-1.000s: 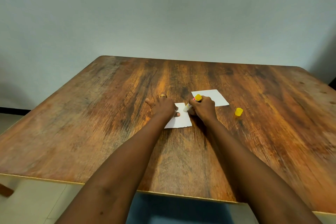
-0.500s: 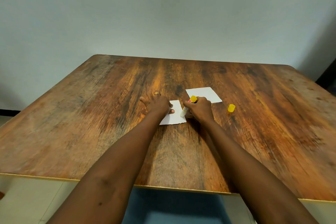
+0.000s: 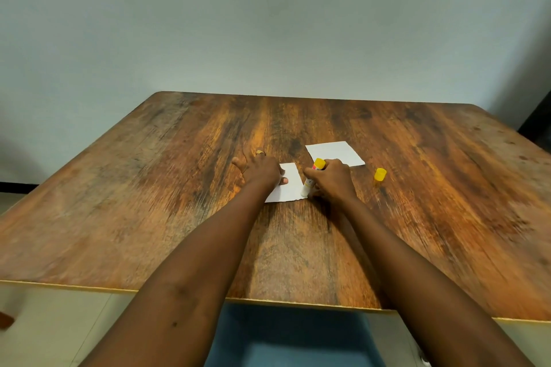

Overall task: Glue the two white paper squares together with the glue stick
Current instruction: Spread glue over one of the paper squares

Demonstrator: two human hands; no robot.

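Two white paper squares lie on the wooden table [image 3: 149, 217]. The near paper square [image 3: 290, 186] is pinned flat under the spread fingers of my left hand [image 3: 262, 171], which covers its left part. My right hand [image 3: 332, 180] grips the glue stick [image 3: 313, 177], tilted, yellow end up and white tip down on that square's right edge near the front corner. The far paper square [image 3: 337, 152] lies flat just behind my right hand, untouched. The yellow glue cap [image 3: 380, 174] stands by itself to the right.
The table's front edge [image 3: 268, 302] runs close to my body, with blue fabric [image 3: 283, 337] below it. A plain pale wall [image 3: 268, 24] rises behind the table. A ring [image 3: 260, 152] sits on a finger of my left hand.
The glue stick's tip has slid from the near square's far right edge toward its front right corner. My left hand stays pressed on the paper. The view has shifted slightly.
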